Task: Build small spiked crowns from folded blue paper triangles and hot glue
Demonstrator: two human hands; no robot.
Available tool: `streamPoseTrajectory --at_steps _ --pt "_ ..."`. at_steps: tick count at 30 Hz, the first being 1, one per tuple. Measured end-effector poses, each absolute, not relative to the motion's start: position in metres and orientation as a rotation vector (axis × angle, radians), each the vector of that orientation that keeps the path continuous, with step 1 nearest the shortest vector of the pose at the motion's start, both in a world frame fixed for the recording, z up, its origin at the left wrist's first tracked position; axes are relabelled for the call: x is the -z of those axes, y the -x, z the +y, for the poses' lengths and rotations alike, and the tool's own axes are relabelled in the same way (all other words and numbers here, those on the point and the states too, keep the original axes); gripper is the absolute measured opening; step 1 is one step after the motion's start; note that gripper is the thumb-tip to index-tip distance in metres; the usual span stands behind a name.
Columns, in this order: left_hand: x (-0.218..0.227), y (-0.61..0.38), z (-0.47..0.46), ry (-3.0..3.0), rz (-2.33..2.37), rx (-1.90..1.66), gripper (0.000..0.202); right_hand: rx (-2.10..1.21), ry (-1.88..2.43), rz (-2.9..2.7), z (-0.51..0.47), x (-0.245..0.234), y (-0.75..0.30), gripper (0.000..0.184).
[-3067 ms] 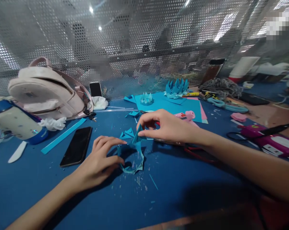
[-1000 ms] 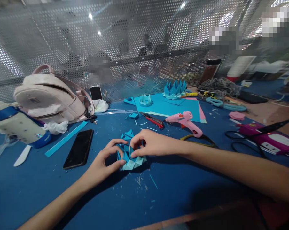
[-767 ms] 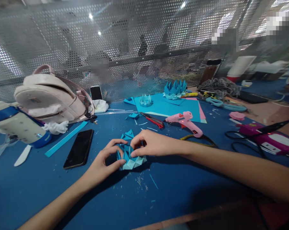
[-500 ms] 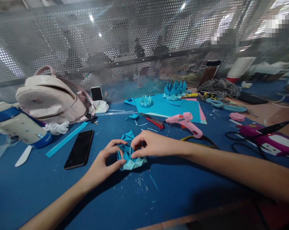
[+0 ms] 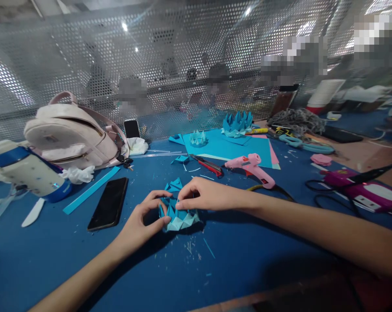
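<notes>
A ring of folded blue paper points on a pale blue base, a paper crown (image 5: 182, 222), rests on the table between my hands. My left hand (image 5: 148, 213) grips its left side, thumb in front and fingers behind. From the right, my right hand (image 5: 199, 195) pinches one of the blue points with thumb and index finger; its other fingers curl out of sight. Just behind the crown lies a folded blue paper piece (image 5: 173, 185). Farther back are a smaller pale paper crown (image 5: 198, 138) and a taller two-tone paper crown (image 5: 237, 124).
A pink glue gun (image 5: 253, 167) and a red utility knife (image 5: 212, 166) lie behind my right hand. On the left are a phone (image 5: 109, 203), a blue paper strip (image 5: 91, 190), a bottle (image 5: 30, 169) and a backpack (image 5: 75, 134). Blue sheets (image 5: 257, 151) lie behind.
My right thumb and index finger have shifted slightly and closed more tightly on the blue point. My left hand keeps its hold, and the crown stays in place.
</notes>
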State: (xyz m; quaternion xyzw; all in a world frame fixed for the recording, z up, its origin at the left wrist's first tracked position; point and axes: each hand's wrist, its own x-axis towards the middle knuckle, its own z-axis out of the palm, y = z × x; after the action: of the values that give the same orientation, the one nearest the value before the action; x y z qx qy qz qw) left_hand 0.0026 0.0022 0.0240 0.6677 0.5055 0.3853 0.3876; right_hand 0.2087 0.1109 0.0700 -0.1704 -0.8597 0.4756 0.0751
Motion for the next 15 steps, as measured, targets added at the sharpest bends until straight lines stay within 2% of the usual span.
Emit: streamPoseTrajectory --at_steps 15 --pt "-0.0248 -0.0024 0.0009 -1.719 1.303 -0.989 0.02 -1.461 0.495 -2.561 0.1117 -0.0708 -0.2098 0.023"
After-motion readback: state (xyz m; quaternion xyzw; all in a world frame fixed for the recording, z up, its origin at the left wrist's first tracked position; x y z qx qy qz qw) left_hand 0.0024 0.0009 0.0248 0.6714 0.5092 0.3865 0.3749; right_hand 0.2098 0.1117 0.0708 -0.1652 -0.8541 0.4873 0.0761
